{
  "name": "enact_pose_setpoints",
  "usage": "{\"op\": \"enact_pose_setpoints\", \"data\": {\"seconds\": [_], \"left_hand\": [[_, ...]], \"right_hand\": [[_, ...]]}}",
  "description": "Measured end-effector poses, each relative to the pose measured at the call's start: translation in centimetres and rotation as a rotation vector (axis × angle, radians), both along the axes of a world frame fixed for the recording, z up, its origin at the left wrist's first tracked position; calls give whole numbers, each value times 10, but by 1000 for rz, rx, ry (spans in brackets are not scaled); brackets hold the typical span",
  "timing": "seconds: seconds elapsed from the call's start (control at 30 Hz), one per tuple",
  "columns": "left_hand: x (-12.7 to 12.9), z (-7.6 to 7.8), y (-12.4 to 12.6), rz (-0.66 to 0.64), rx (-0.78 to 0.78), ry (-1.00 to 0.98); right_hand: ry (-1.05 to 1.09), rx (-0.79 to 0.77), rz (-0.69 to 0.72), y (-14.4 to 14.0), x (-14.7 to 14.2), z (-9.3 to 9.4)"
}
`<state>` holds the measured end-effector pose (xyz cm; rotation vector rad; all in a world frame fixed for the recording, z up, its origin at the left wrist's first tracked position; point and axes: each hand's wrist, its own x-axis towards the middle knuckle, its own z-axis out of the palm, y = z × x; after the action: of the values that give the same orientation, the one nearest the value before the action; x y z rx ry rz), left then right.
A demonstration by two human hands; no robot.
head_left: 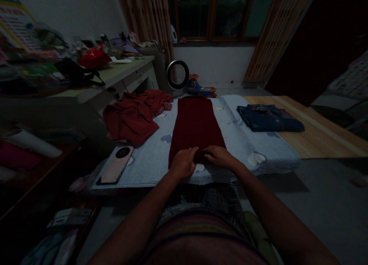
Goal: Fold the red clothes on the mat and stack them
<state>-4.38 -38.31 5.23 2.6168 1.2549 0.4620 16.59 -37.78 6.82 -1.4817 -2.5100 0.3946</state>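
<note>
Both hands (201,159) pinch dark-red cloth's (195,123) near edge (bedside).

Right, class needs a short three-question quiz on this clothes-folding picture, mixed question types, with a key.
1. True or false: both hands rest on the near edge of the dark red garment.
2. What lies left of that garment: A the crumpled red clothes, B the folded navy garment, C the phone only?
3. Fill in: the phone lies on the pale ____.

Key: 1 true: left hand and right hand both touch it. 2 A. 3 quilt.
</note>
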Motion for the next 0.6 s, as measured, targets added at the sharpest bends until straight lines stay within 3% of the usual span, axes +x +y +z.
{"op": "enact_pose_setpoints", "data": {"seconds": [0.33,0.6], "left_hand": [[-3,6,10,-34,-31,58],[-2,19,14,-36,-88,104]], "right_hand": [[-142,143,-81,-29,-22,0],[-118,267,-101,-19,-33,-14]]}}
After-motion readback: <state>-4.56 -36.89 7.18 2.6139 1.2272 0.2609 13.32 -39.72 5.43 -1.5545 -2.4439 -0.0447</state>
